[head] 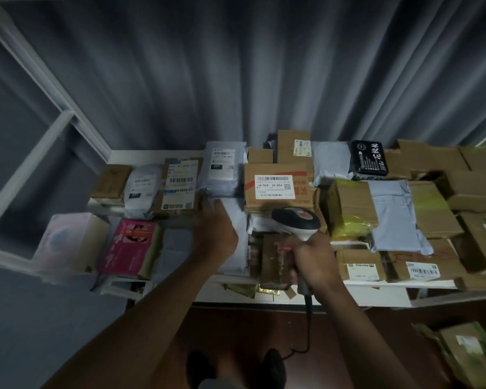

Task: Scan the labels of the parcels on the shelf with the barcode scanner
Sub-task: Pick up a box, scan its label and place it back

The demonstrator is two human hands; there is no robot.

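My right hand [312, 259] grips the handle of a white and black barcode scanner [296, 219], whose head sits just below a cardboard box with a white J6-S04 label [274, 186]. My left hand [215, 228] reaches onto the shelf with straight fingers, touching a grey poly bag [236, 248] beside a brown box with barcode labels [180, 183]. More labelled parcels stand along the top row: a white bag [142, 186] at left and a grey bag [222, 167] marked 231.
The white shelf [376, 283] is crowded with cardboard boxes and grey mailers to the right, plus a black packet [369, 158]. A pink box [128, 247] and a pale box [65, 240] stand at left. Grey curtains hang behind. The scanner cable [307, 327] drops toward the floor.
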